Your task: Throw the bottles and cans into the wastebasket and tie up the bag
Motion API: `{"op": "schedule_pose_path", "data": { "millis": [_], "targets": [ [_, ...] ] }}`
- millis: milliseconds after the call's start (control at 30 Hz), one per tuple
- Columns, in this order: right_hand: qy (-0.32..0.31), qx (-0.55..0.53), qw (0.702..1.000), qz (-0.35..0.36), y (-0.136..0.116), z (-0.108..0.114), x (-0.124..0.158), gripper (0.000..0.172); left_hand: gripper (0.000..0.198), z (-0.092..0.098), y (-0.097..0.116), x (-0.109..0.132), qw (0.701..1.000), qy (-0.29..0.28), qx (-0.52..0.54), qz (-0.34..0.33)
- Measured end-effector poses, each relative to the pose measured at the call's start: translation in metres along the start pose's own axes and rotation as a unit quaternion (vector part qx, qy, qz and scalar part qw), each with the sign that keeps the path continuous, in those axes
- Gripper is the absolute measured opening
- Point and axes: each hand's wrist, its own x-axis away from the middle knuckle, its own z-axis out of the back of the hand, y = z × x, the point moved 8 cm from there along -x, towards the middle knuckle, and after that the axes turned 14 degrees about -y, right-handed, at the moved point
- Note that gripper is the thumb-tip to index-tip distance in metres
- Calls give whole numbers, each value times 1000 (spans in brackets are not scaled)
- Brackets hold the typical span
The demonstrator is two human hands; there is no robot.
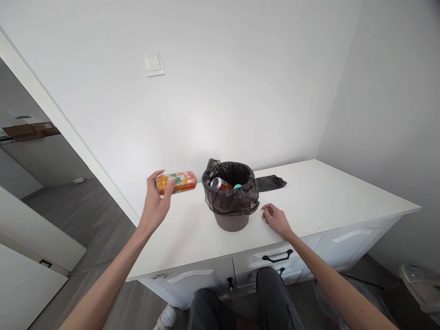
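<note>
My left hand [156, 201] is raised above the white counter [309, 201] and grips an orange drink carton [177, 181], held sideways just left of a small brown bin [231, 221]. The bin is lined with a black bag [230, 197] and holds a red and silver can [220, 184] and something teal. My right hand [276, 218] rests on the counter just right of the bin, fingers loosely curled with nothing in them.
A folded black bag [270, 182] lies on the counter behind the bin. White drawers with black handles [277, 257] sit below the counter. A light switch [154, 64] is on the wall. A doorway [51, 183] opens at left.
</note>
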Motion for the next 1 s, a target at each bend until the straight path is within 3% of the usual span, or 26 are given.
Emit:
{"op": "schedule_pose_path", "data": {
  "millis": [100,167,267,333,433,533,633,767,867,1000],
  "targets": [
    [1,-4,1000,5,3,1,-2,18,56,-37,67,-26,995,-24,51,-87],
    [1,-6,1000,7,4,1,-4,18,55,-67,99,-40,987,-58,65,-133],
    [1,-13,1000,12,4,1,-5,19,57,-105,119,-54,977,-107,45,-177],
    [0,-16,1000,14,4,1,-6,18,57,-115,112,-60,978,-106,26,-179],
    [-10,-24,1000,10,3,0,-6,19,54,-106,74,-60,988,-59,15,-141],
    [-14,-30,999,5,-1,0,-5,19,55,-92,12,-45,998,-19,9,-60],
    [-9,-30,1000,5,-6,2,-3,18,60,-98,-60,-12,998,-42,-25,30],
    [-7,-29,1000,5,-10,2,-3,17,61,-132,-133,41,981,-135,-117,75],
    [-7,-24,1000,3,-11,1,-2,17,64,-154,-163,67,966,-177,-158,99],
    [-3,-11,1000,2,-12,0,0,17,70,-168,-176,75,945,-208,-230,106]
  ]
}}
